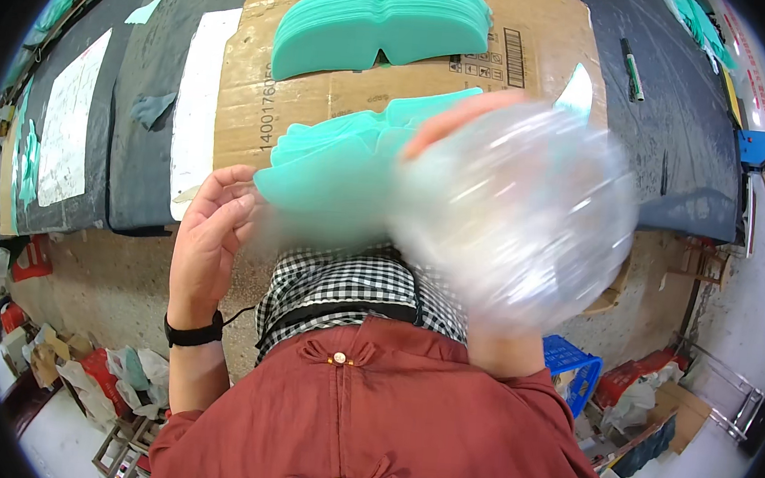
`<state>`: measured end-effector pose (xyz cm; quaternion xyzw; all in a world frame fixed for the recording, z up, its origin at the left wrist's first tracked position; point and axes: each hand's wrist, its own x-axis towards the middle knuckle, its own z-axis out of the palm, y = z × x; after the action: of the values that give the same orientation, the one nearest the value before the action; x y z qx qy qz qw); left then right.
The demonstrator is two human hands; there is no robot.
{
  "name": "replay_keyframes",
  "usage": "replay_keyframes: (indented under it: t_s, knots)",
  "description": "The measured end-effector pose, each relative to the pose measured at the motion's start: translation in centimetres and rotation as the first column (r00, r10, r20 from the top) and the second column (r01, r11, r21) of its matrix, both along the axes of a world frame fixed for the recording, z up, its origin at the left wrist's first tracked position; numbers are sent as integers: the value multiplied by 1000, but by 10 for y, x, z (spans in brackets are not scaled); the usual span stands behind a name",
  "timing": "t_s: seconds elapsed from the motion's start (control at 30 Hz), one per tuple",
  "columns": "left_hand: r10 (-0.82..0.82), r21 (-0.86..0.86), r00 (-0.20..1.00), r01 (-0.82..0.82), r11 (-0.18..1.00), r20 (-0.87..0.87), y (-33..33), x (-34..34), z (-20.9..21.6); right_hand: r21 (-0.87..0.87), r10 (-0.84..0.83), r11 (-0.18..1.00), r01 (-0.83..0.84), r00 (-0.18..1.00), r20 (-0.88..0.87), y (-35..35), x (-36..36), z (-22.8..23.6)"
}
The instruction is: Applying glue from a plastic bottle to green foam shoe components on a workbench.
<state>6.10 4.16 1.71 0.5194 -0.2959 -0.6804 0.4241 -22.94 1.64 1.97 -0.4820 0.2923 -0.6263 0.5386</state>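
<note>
My left hand (214,212) pinches the left end of a thin mint-green sheet (315,180) between thumb and fingers. The sheet's lower part is smeared by motion. My right hand (465,120) is mostly covered by a large, shiny, clear rounded plastic thing (528,215), blurred by motion. Only some fingers show past its far left edge, over the green sheets, so I cannot tell their grip. Beyond the held sheet lies a loose, fanned pile of green pieces (318,140). Farther back is a neat stack of curved, mask-shaped green pieces (381,32), notched at the middle.
A flattened brown cardboard sheet (252,67) covers the middle of the dark tabletop (614,41). White papers (73,116) and a grey scrap (153,110) lie left. A marker (632,70) lies right. A blue crate (574,371) stands on the floor by my right side.
</note>
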Motion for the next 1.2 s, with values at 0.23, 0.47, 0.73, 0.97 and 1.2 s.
replay_keyframes:
  t_s: [0.23, 0.47, 0.73, 0.97, 1.2]
  knots:
    - [-57, 14, 998, 57, 998, 39, -8, 7, -3, -639, -745, 667, 383, 335, -577, -23, -50, -2]
    - [26, -14, 999, -26, 1000, 36, 4, 23, -7, -441, -432, 867, 233, 791, -432, -38, 39, 33]
    - [115, -191, 759, -302, 934, -641, 54, 61, -35, -280, -42, 959, -41, 958, -282, -29, 143, 23]
    - [165, -128, 962, -196, 972, -216, 9, 18, 5, -341, 17, 935, -99, 972, -235, -7, 150, 14]
    - [82, -226, 961, -21, 974, 264, -44, 26, 0, -517, -412, 855, 45, 664, -623, 5, 31, 31]
